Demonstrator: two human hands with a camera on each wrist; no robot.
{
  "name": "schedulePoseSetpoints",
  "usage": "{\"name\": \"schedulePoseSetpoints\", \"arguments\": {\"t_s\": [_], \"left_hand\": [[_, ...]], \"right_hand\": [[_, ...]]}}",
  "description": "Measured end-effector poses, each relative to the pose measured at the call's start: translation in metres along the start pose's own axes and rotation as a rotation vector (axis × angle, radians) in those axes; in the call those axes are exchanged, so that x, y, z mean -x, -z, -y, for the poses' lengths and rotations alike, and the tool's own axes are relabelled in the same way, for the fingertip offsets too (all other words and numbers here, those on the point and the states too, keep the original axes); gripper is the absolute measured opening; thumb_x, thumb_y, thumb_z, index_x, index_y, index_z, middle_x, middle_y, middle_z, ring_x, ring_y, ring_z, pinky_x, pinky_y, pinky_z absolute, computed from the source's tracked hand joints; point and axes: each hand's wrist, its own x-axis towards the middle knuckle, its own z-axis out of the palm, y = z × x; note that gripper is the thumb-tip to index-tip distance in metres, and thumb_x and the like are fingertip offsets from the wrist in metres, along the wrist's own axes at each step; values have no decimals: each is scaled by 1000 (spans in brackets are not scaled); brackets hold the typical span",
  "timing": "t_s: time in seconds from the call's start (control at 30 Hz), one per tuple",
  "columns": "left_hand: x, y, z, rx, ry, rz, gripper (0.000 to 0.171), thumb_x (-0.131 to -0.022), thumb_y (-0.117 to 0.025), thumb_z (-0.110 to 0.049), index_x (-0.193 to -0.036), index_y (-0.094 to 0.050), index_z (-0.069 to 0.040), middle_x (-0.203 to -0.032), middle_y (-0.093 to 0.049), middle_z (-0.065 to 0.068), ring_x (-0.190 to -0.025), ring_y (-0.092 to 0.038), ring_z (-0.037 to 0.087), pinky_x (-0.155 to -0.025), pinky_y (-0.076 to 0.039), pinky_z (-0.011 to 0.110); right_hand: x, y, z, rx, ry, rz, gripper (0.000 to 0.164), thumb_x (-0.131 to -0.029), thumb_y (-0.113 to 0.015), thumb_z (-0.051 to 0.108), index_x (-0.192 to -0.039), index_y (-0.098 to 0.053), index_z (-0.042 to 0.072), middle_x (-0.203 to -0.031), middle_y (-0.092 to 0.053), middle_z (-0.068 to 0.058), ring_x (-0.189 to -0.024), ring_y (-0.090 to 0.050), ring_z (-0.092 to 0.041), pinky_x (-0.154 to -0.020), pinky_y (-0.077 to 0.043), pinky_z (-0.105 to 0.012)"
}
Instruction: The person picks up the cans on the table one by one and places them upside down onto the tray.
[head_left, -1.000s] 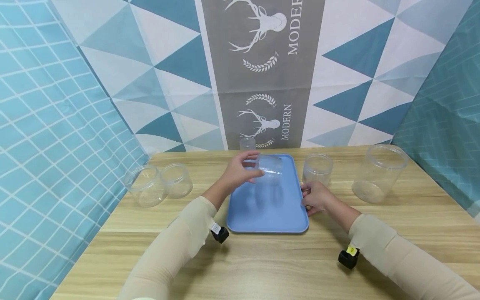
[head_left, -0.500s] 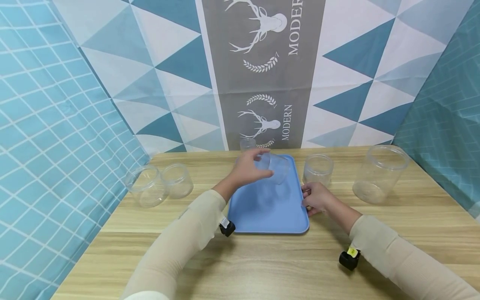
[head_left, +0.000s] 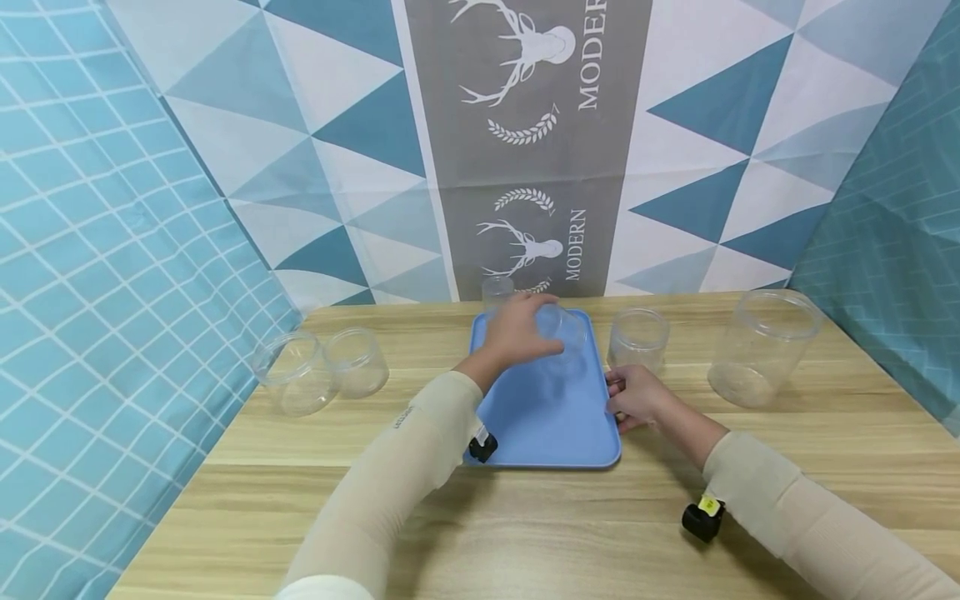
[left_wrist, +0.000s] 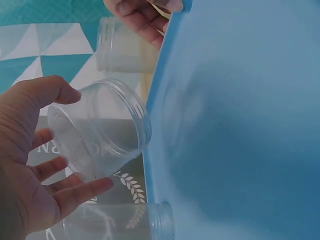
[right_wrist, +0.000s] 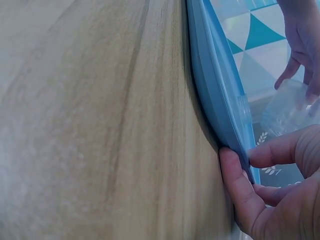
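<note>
My left hand (head_left: 519, 331) holds a clear jar (left_wrist: 102, 130) over the back part of the blue tray (head_left: 543, 429). In the left wrist view, its thumb and fingers spread around the jar, whose threaded mouth faces the tray at a tilt. Whether the rim touches the tray cannot be told. A second clear jar (head_left: 497, 289) stands at the tray's back left, partly hidden by the left hand, its threaded end towards the tray. My right hand (head_left: 637, 395) pinches the tray's right rim between thumb and fingers, as the right wrist view shows.
A clear jar (head_left: 638, 337) stands just right of the tray, behind the right hand. Farther right is a large clear jar (head_left: 763, 350). Two more clear jars, a wide one (head_left: 296, 375) and a smaller one (head_left: 357, 364), sit on the left of the wooden table (head_left: 570, 533).
My left hand has moved right across the back of the tray, carrying the jar. The right hand stays on the rim.
</note>
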Motion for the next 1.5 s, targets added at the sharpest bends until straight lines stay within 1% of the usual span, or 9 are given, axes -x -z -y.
{"name": "schedulePoseSetpoints", "arguments": {"t_s": [0.1, 0.23, 0.4, 0.53, 0.83, 1.07, 1.27, 1.3, 1.5], "left_hand": [[-4, -1, -4, -72, 5, 21, 72, -71, -80, -40, -136, -57, -22, -140, -51, 7, -123, -51, 24, -91, -52, 40], [-12, -2, -9, -138, 16, 59, 71, -73, -81, -43, -137, -56, -23, -143, -49, 6, -131, -46, 24, -100, -47, 40], [-23, -6, -12, -186, 34, 88, 70, -73, -80, -45, -137, -57, -25, -140, -53, 1, -134, -42, 22, -105, -43, 38], [-29, -8, -16, -212, 56, 109, 71, -73, -80, -45, -136, -58, -25, -140, -54, -1, -136, -40, 23, -106, -42, 41], [-38, -8, -22, -268, 104, 143, 70, -73, -80, -42, -137, -57, -26, -141, -53, -1, -134, -42, 24, -103, -44, 43], [-43, -15, -20, -315, 130, 138, 66, -72, -79, -41, -133, -60, -23, -136, -58, 0, -125, -51, 24, -92, -51, 41], [-45, -22, -19, -332, 142, 137, 60, -72, -79, -41, -127, -63, -22, -117, -64, -1, -101, -59, 20, -79, -54, 39], [-46, -23, -19, -334, 143, 141, 59, -73, -78, -41, -126, -63, -21, -114, -65, -2, -98, -58, 20, -78, -54, 39], [-48, -26, -19, -343, 137, 148, 56, -74, -77, -40, -124, -63, -20, -111, -66, -3, -96, -59, 20, -81, -53, 40]], "right_hand": [[0, 0, 0, 7, 6, 7, 60, -76, -55, -18, -133, -38, -20, -94, -48, -16, -70, -60, -22, -59, -60, -42], [0, 1, 1, 20, 7, 8, 59, -76, -56, -17, -133, -38, -19, -93, -48, -15, -70, -60, -22, -59, -60, -42], [2, 1, 2, 34, 8, 10, 60, -77, -56, -16, -134, -38, -19, -94, -49, -16, -73, -60, -22, -59, -60, -42], [2, 1, 2, 32, 7, 13, 59, -78, -56, -16, -134, -37, -19, -96, -49, -17, -75, -60, -22, -59, -60, -42], [2, -1, 1, 20, 21, 15, 57, -77, -55, -16, -132, -39, -18, -96, -48, -16, -76, -60, -22, -60, -60, -43], [3, 0, -2, 19, 31, 17, 58, -77, -54, -17, -133, -38, -19, -95, -48, -16, -77, -60, -23, -61, -60, -43], [3, 0, -4, 14, 36, 22, 56, -78, -55, -17, -131, -39, -20, -93, -47, -15, -76, -59, -22, -60, -60, -43], [3, 0, -4, 10, 37, 22, 56, -78, -54, -17, -131, -39, -20, -93, -47, -15, -76, -59, -22, -60, -60, -43], [3, 0, -3, 7, 37, 20, 56, -78, -54, -17, -131, -39, -19, -93, -47, -15, -75, -59, -22, -60, -60, -43]]}}
